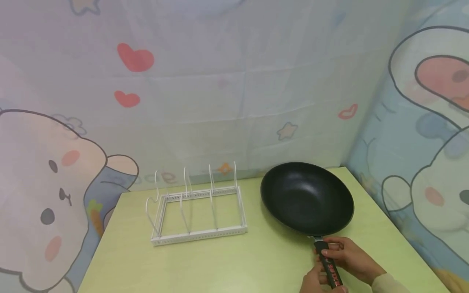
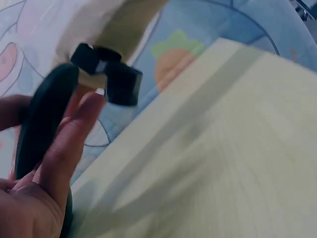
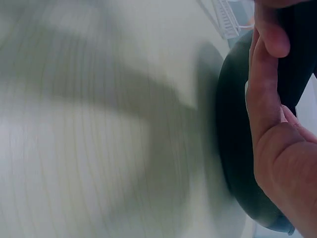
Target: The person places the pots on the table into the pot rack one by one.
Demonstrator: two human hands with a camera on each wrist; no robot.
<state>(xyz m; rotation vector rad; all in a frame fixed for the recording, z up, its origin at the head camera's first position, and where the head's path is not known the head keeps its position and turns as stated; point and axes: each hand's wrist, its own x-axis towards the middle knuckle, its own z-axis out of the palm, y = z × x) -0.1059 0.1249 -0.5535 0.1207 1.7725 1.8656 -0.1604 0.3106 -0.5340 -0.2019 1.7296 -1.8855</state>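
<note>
A black wok-shaped frying pan (image 1: 307,199) is at the right of the table, its hollow side up and its handle (image 1: 329,266) pointing toward me. My right hand (image 1: 353,259) grips the handle close to the pan, thumb on top. Nearer the handle's end, my left hand (image 1: 313,280) holds it from the left, partly cut off by the frame edge. In the right wrist view, the pan's dark underside (image 3: 233,129) shows beyond the right hand (image 3: 282,153), above a shadow on the table. The left wrist view shows the left hand (image 2: 54,168) against the dark handle (image 2: 47,119).
Left of the pan stands a white rack (image 1: 199,236) with several upright wire dividers. Both sit on a pale yellow-green table (image 1: 249,260). A cartoon-printed cloth (image 1: 220,101) hangs behind and along both sides. A black device (image 2: 123,84) is on the right wrist.
</note>
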